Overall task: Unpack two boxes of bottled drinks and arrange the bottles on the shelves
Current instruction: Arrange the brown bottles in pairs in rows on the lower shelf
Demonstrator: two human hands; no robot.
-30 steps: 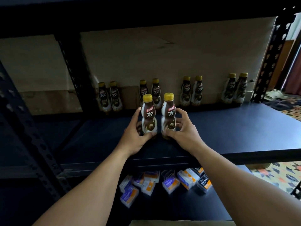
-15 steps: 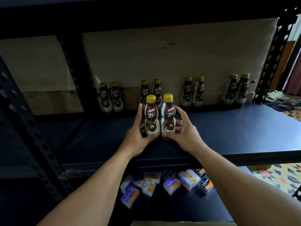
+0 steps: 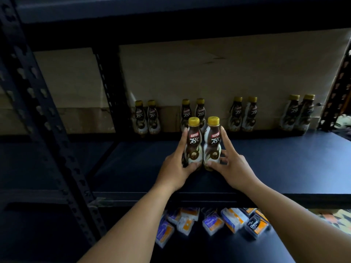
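Observation:
Two brown coffee bottles with yellow caps stand side by side on the dark blue shelf. My left hand grips the left bottle low down, thumb in front. My right hand grips the right bottle the same way. Behind them, along the cardboard back wall, several more bottles stand in pairs: a left pair, a middle pair partly hidden by the held bottles, another pair and a far right pair.
A slotted black upright rises left of the back row, another upright nearer at the left. The lower shelf carries several small purple, orange and black packets. A patterned floor shows at the right.
Both hands have slid the two bottles farther back on the shelf, toward the middle pair, and closer together.

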